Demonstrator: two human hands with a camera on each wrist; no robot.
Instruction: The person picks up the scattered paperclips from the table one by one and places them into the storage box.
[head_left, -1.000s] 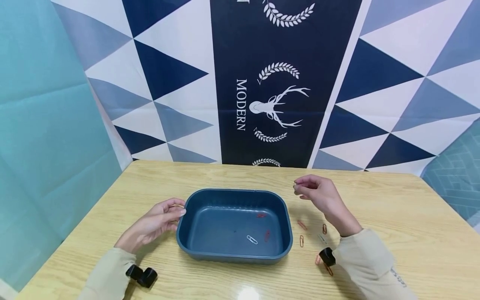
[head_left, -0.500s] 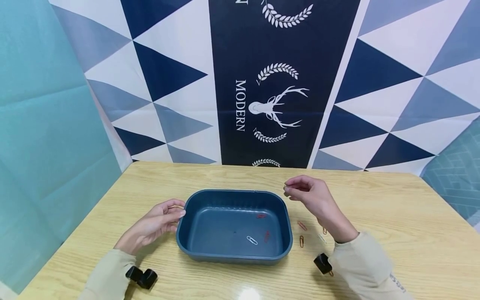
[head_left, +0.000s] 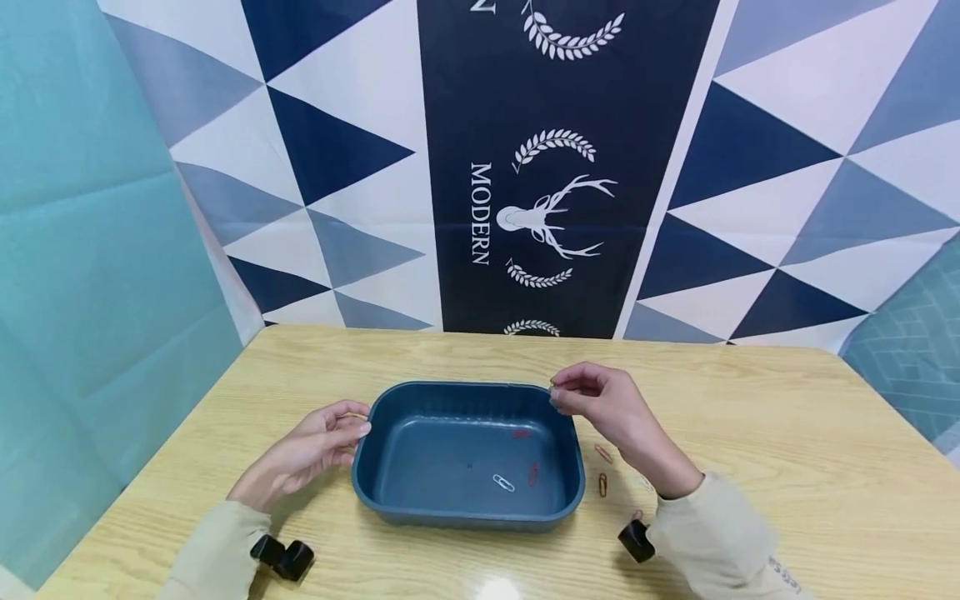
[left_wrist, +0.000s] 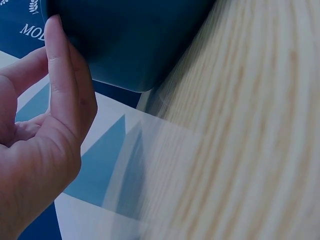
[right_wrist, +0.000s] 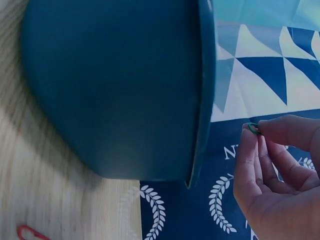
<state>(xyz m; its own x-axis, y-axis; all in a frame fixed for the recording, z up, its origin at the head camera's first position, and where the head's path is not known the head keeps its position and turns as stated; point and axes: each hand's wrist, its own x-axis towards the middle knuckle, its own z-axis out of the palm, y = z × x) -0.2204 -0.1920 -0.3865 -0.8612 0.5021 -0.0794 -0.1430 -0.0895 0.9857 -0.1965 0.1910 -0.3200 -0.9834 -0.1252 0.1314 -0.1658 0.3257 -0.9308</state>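
only right wrist view resolves green clip [right_wrist: 254,129] pinched in right grip [head_left: 611,408]; relaxed left grip [head_left: 309,448] touches bin [head_left: 465,522]; wrist camera [head_left: 637,541] overlaps pink clip [head_left: 638,514].

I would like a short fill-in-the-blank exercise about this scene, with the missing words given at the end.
The right-hand grip pinches a paper clip coloured ____.
Inside the blue box, the only clip that is not red is ____.
For the person, the loose clips on the table lie to the ____ of the box.
The full word on the dark stripe behind is ____.
Missing words: green; white; right; MODERN.
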